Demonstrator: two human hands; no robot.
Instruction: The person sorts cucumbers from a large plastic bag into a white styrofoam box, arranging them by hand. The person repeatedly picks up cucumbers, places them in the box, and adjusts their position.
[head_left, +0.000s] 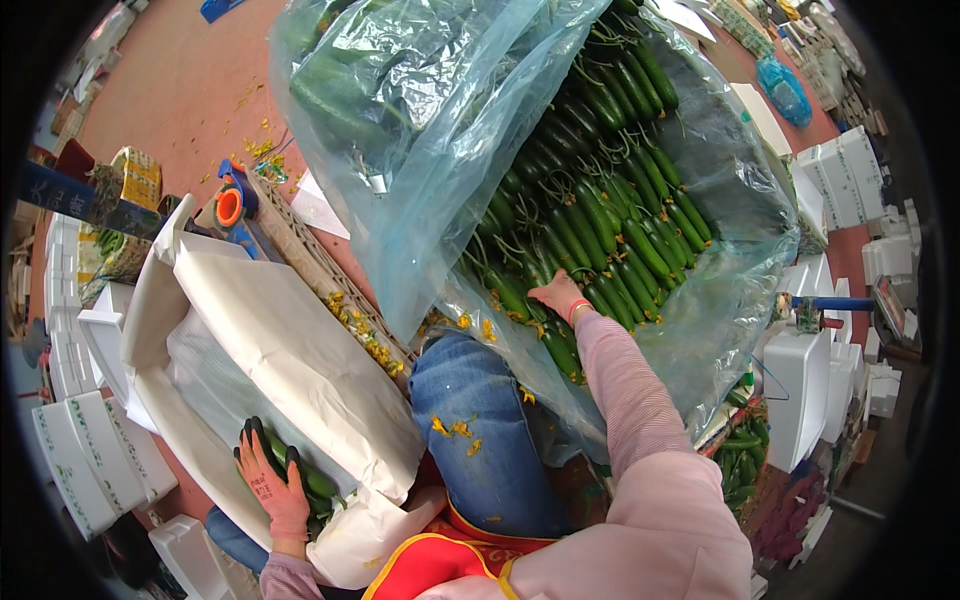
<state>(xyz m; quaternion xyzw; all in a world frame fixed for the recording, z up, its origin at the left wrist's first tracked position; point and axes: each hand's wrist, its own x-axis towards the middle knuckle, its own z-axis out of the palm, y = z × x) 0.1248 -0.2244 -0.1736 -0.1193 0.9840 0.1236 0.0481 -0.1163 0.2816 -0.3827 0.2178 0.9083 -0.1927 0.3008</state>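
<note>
Rows of dark green cucumbers, many with yellow blossoms at their tips, lie in a large container lined with blue-tinted plastic film. My right hand, with a red band at the wrist, reaches onto the near rows; its fingertips are hidden among the cucumbers, so whether it grips one is unclear. On the left stands a box lined with white paper. Inside it, my left hand, in a pink glove with black fingertips, rests palm down beside a few cucumbers at the near end, fingers apart.
A tape dispenser with an orange core stands beyond the paper-lined box. Yellow blossoms lie on the edge of a woven crate. White foam boxes are stacked at the left and right. A basket of cucumbers stands at the lower right.
</note>
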